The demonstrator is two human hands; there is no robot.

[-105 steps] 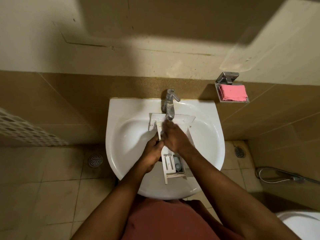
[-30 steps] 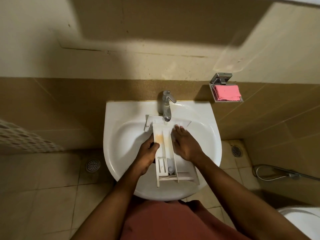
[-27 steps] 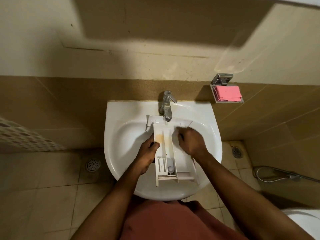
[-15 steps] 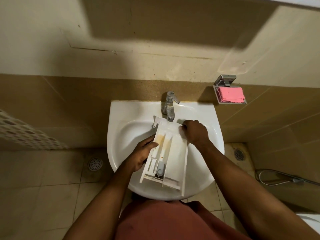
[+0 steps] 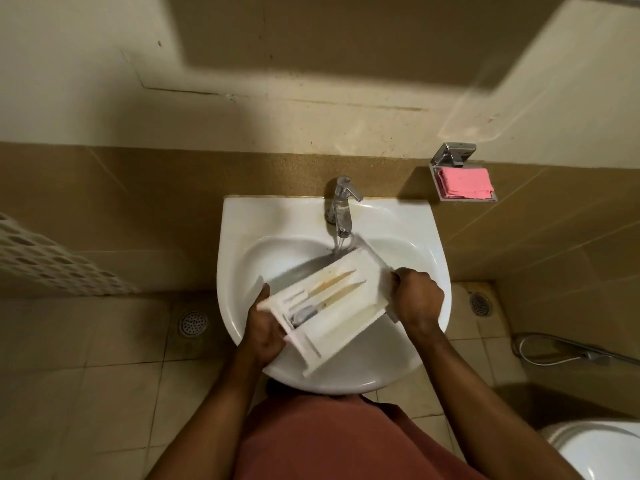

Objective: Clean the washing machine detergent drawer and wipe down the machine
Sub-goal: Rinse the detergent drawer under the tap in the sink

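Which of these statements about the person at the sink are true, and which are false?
1. The left hand and right hand both grip the detergent drawer above the sink. True.
2. The detergent drawer is spotless. False: brownish streaks mark its channels.
3. A pink cloth lies in the wall dish. True.
4. The left hand is turning the tap. False: it holds the detergent drawer's lower-left end, and nothing touches the tap.
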